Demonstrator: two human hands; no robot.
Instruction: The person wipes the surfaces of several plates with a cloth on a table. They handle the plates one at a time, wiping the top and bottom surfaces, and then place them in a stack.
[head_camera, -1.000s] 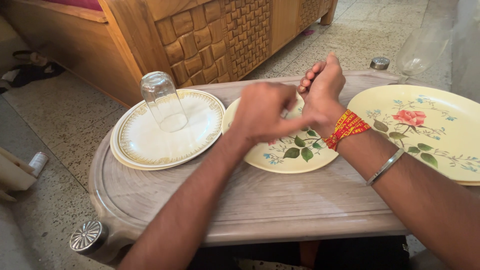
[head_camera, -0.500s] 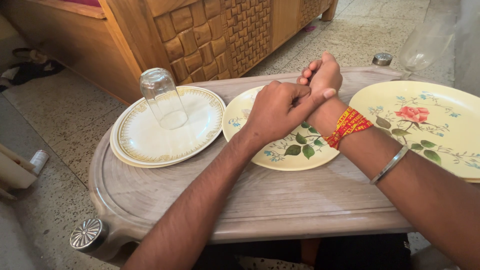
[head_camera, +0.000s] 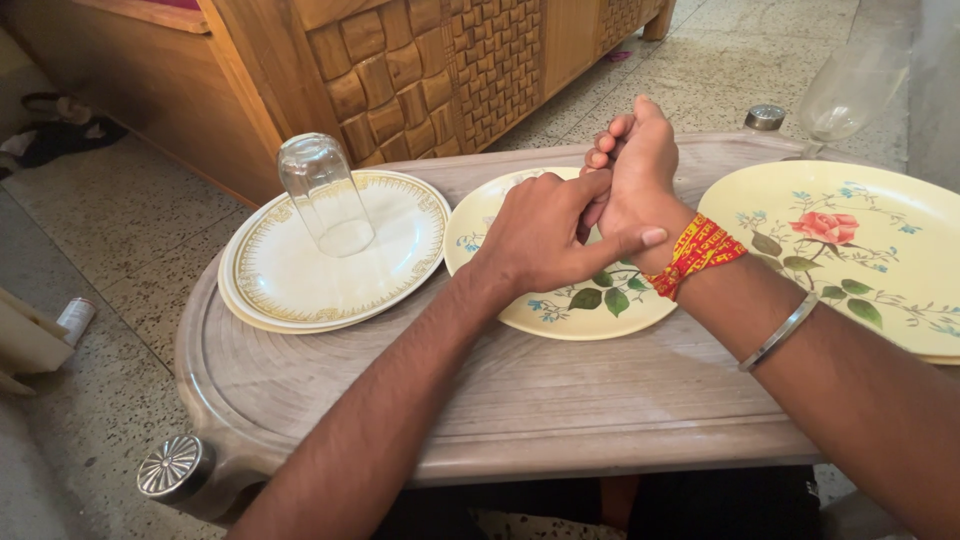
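My right hand (head_camera: 635, 160) is raised over the middle floral plate (head_camera: 560, 310), its fingers curled into a loose fist. My left hand (head_camera: 545, 235) is wrapped around it from the left, thumb lying along the wrist. A red and yellow thread band (head_camera: 695, 255) and a thin metal bangle (head_camera: 780, 330) sit on my right forearm. Neither hand touches the plate below.
A clear glass (head_camera: 325, 195) stands upside down on a white gold-rimmed plate (head_camera: 290, 285) at the left. A large rose-patterned plate (head_camera: 870, 250) lies at the right, a stemmed glass (head_camera: 845, 95) behind it. All rest on an oval wooden table (head_camera: 520, 400) with metal knobs (head_camera: 175, 467). A carved wooden cabinet (head_camera: 430, 60) stands beyond.
My left hand has slid down from over the right hand's fingers and closed around its side and wrist. The right hand has stayed raised over the middle plate.
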